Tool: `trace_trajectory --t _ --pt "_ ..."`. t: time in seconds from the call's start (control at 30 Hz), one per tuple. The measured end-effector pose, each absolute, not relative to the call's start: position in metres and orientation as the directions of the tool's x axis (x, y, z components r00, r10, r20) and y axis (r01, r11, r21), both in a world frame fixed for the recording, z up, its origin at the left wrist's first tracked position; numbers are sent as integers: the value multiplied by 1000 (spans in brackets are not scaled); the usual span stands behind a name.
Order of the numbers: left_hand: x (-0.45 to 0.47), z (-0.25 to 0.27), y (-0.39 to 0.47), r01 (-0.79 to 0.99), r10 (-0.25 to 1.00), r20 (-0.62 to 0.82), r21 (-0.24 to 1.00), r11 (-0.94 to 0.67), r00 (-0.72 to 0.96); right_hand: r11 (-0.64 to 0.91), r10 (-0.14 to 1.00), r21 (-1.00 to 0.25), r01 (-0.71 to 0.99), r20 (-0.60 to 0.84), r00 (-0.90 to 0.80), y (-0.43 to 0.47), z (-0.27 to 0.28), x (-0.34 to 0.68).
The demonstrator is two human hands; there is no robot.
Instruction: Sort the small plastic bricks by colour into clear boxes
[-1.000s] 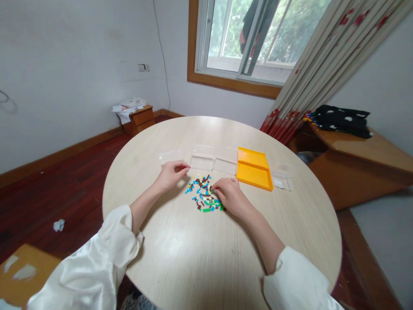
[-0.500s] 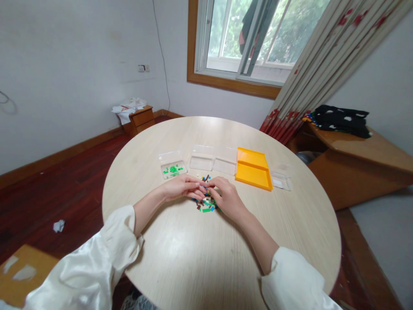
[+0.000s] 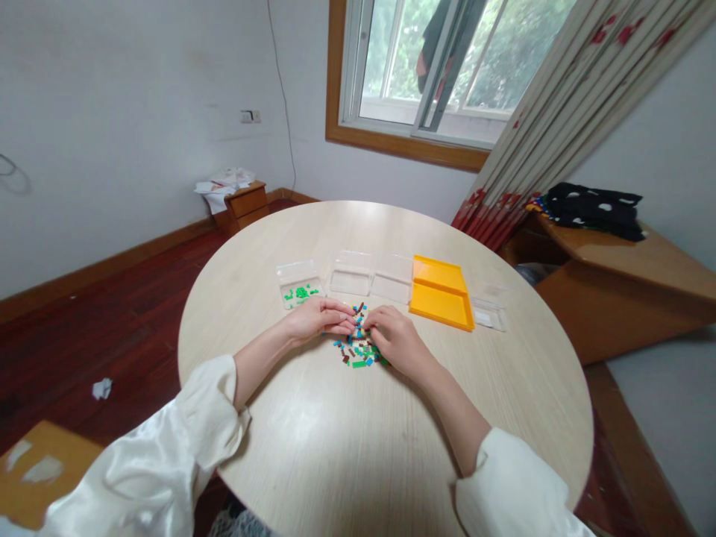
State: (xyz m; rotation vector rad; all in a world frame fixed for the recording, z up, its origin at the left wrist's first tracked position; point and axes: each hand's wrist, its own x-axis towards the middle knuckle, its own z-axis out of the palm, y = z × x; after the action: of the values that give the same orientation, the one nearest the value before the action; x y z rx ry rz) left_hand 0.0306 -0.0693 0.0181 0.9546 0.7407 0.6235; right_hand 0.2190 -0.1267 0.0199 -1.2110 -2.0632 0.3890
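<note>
A loose pile of small building bricks in green, blue, brown and yellow lies on the round table. My left hand hovers at the pile's left side, fingers curled inward in a cupped shape; whatever it holds is hidden. At the right side of the pile, my right hand reaches down with thumb and fingertips pinched close to the bricks. Anything between those fingertips is too small to make out. Just beyond my left hand stands an open clear box with green bricks inside.
Behind the pile stand two more open clear boxes and an open yellow case. Another clear box sits to its right. The pale table has a rounded edge. A wooden cabinet stands at the right.
My right hand has moved slightly right, away from the left fingertips, and down to the bricks. A gap now shows the pile between both hands.
</note>
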Motion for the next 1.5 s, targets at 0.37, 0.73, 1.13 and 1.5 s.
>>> trace_trajectory --t 0.37,0.73,1.13,1.5 --pt "30 20 -70 -131 759 -294 887 444 581 506 862 -487 712 257 -437 -124 12 225" --pt "29 21 -70 -153 760 -287 880 450 582 487 873 -421 765 213 -439 -124 14 230" --pt "30 23 -70 -104 774 -283 907 408 567 412 911 -393 822 157 -381 -127 21 230" --pt "30 20 -74 28 650 -264 936 350 713 524 836 -533 664 470 -282 -130 27 214"
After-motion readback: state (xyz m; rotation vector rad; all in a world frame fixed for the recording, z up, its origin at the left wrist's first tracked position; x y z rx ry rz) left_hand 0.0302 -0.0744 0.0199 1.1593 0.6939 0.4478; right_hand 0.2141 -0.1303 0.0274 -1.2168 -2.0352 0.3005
